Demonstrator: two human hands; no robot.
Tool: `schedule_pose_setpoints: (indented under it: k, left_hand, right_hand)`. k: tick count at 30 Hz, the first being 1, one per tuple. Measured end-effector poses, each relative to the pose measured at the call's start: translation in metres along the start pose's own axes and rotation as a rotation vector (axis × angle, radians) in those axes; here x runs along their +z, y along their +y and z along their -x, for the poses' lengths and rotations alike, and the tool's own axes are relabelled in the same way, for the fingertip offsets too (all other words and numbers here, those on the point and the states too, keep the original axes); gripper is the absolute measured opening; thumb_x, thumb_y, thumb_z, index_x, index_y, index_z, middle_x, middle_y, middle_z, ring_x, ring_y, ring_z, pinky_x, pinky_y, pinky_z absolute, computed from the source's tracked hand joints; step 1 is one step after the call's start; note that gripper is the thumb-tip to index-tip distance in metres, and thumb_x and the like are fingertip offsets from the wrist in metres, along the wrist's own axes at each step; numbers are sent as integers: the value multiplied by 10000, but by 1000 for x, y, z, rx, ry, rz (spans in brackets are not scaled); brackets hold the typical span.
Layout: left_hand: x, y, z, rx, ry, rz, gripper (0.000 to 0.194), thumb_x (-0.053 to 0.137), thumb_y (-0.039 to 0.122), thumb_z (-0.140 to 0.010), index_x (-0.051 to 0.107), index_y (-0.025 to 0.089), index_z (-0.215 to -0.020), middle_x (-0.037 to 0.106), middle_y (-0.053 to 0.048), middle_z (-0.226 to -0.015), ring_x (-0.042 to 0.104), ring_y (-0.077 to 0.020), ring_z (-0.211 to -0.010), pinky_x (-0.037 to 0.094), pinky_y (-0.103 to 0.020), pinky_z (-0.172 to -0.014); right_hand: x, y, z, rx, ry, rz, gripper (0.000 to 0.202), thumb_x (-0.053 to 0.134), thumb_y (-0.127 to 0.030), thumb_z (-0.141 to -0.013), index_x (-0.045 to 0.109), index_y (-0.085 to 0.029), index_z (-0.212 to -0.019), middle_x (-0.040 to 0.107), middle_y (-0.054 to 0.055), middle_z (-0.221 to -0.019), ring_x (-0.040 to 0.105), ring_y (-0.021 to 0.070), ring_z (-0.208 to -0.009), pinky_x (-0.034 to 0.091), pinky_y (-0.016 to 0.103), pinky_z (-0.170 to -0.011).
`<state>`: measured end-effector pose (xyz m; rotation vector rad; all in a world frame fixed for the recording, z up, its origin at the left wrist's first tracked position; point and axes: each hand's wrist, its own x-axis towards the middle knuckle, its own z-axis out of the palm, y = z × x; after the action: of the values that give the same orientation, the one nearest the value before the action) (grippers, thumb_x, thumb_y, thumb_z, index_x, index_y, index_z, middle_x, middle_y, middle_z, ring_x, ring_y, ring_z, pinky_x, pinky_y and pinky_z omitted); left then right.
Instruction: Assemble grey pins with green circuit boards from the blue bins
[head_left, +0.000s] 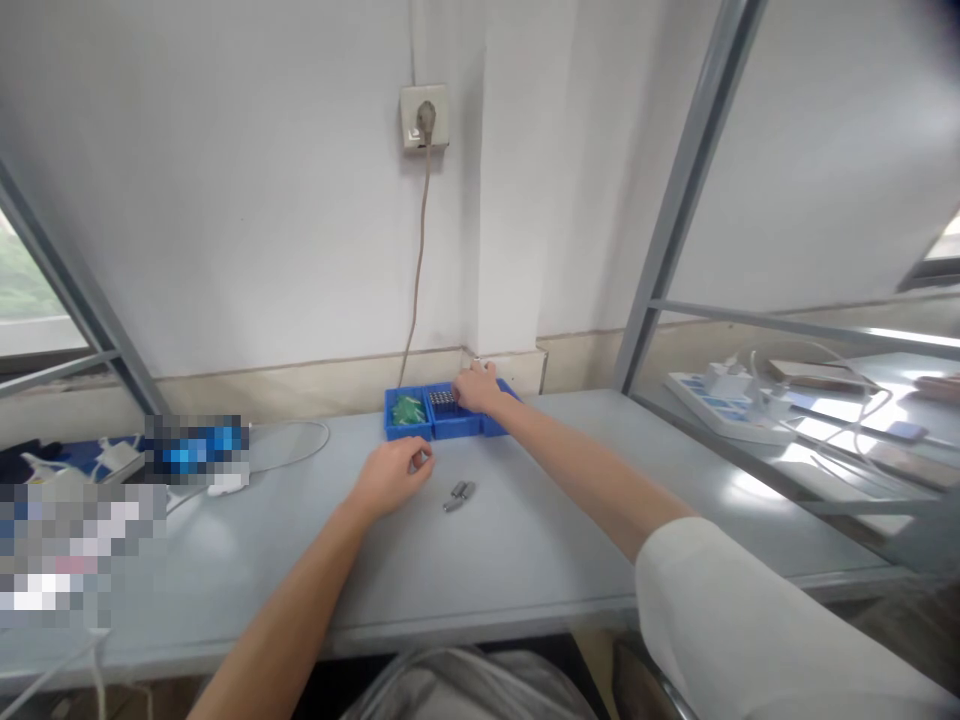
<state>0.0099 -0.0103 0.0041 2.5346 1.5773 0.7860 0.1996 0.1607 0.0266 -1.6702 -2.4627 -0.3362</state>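
My left hand (394,474) rests on the grey table with its fingers loosely curled; a hollow shows between thumb and fingers, and nothing can be seen in it. Just right of it lie a few small silvery metal cylinders (458,493). My right hand (477,388) reaches over the blue trays at the back, its fingers bent; what they pinch, if anything, is hidden. Beneath it is the middle blue tray (457,428), with a block of small dark and silvery pieces (442,401) inside. The left blue tray (409,434) holds green pieces (407,410).
Behind the trays, a beige cord (421,240) hangs from a wall socket (424,118). White cables and a blurred-out area occupy the left end. A grey metal frame (667,220) rises at right, with a power strip (731,405) beyond it. The table's front edge (487,622) is near my body.
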Motion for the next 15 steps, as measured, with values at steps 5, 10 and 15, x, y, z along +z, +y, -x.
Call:
schedule_pose_setpoints:
  k: [5,10,15]
  left_hand:
    - [-1,1,0,-6,-17,4,183,499,324,-876,644,226,-931,682,-1,-829,573,-147,-699,383,-254,-640]
    - [-2,1,0,-26,-29,-6,194,496,328,-875,647,226,-942,684,-2,-836,579,-149,-712,387,-257,-644]
    - [-3,0,0,-28,-32,-11,193,497,319,-875,649,226,-949,683,-1,-834,587,-149,-718,392,-255,-641]
  right_hand:
    - [0,-1,1,8,0,-6,220,553,-155,-807,743,-188,-912,646,169,-1142,394,338,-1167,190,546,-996]
    - [-2,-4,3,12,7,-35,220,555,-112,-781,744,-180,-871,651,166,-1136,415,336,-1158,192,549,-994]
    - [-31,-4,8,-16,26,-97,259,549,-112,-780,734,-213,-929,685,124,-1074,481,307,-1127,268,489,-973]
